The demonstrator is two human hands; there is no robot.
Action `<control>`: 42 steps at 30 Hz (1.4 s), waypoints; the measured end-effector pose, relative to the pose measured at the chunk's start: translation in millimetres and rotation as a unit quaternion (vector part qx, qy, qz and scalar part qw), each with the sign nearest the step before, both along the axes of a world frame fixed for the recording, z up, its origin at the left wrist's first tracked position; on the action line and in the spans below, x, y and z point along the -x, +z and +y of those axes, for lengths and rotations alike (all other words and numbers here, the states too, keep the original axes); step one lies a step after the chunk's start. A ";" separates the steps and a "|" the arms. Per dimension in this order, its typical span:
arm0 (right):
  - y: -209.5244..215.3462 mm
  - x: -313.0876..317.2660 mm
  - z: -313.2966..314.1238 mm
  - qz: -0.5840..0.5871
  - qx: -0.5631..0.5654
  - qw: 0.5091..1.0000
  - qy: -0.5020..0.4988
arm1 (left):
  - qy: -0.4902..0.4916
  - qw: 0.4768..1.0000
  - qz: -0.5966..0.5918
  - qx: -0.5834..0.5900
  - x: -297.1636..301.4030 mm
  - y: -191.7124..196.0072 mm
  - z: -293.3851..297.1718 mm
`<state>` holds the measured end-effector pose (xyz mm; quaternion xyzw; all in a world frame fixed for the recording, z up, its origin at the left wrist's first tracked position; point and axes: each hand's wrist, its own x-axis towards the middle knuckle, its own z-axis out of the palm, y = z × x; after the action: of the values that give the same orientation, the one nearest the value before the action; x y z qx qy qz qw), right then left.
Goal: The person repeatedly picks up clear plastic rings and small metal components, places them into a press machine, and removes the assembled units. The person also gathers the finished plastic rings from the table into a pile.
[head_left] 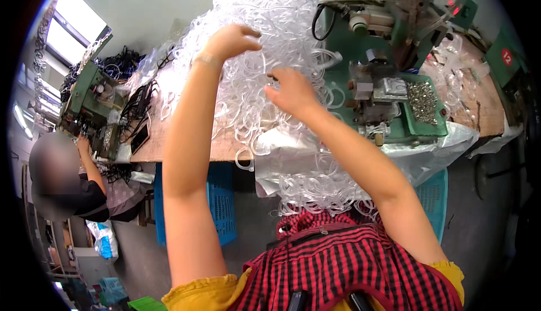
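A big heap of clear plastic loops (259, 6) covers the middle of the table. My left hand (232, 41) is over the far part of the heap, its fingers bent and the thumb apart from them. Nearer and to the right, my right hand (293, 92) is at the heap's right side, with a gap between thumb and forefinger. Nothing shows in either hand, though the palms are hidden. More clear loops (318, 190) lie across my lap, on and below a silvery plastic sheet (276, 161).
At the right stands a green machine (338, 40) with a metal fixture (369, 88) and a green tray (424, 133) of small metal parts. A blue crate (222, 209) is under the table. Far left, another person (96, 190) works at a green machine (84, 94).
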<state>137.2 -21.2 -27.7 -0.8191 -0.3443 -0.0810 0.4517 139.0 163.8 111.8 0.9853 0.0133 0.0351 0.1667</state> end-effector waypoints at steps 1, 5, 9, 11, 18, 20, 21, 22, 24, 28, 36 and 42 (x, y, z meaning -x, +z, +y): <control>5.8 -7.6 2.3 0.039 0.010 0.999 0.005 | 0.058 0.998 -0.025 0.024 31.8 -11.2 -11.5; 19.6 -2.8 -2.4 0.146 -0.025 0.987 0.058 | 0.270 0.892 -0.352 0.094 167.2 -151.5 3.9; 8.4 15.6 -16.0 0.172 -0.102 0.978 0.066 | 0.387 0.854 -0.344 0.057 162.4 -244.9 -28.9; 12.3 30.9 -19.5 0.183 -0.125 0.971 0.094 | 0.397 0.831 -0.342 0.185 117.7 -249.3 -20.0; 30.2 76.8 -138.2 -0.031 -0.097 0.987 0.125 | 0.323 0.902 -0.198 0.209 131.1 -199.0 1.6; 34.4 103.3 -208.6 -0.121 -0.044 0.989 0.067 | 0.363 0.850 -0.346 0.159 195.9 -199.6 -8.0; 28.4 114.1 -248.0 -0.122 -0.018 0.992 0.028 | 0.347 0.830 -0.413 0.144 229.6 -197.0 -20.0; 24.2 125.1 -285.5 -0.117 0.010 0.993 -0.033 | 0.397 0.834 -0.360 0.131 267.3 -205.3 -27.5; -19.8 139.6 -359.8 0.025 -0.046 0.977 -0.205 | 0.458 0.860 -0.189 0.121 339.5 -271.4 -35.7; -38.9 106.7 -396.4 0.073 -0.100 0.937 -0.327 | 0.382 0.824 0.341 0.244 443.0 -483.4 -102.3; -1.2 -6.0 -317.6 -0.173 0.006 0.977 -0.127 | 0.268 0.796 0.356 0.410 302.8 -490.4 -221.4; -18.2 2.2 -299.5 -0.065 -0.104 0.980 -0.157 | 0.174 0.801 0.375 0.434 265.7 -478.3 -226.5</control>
<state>135.0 -320.7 -45.9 -0.8044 -0.2298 -0.2396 0.4927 -126.7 -62.8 -366.5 0.7274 0.2595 -0.3184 0.5498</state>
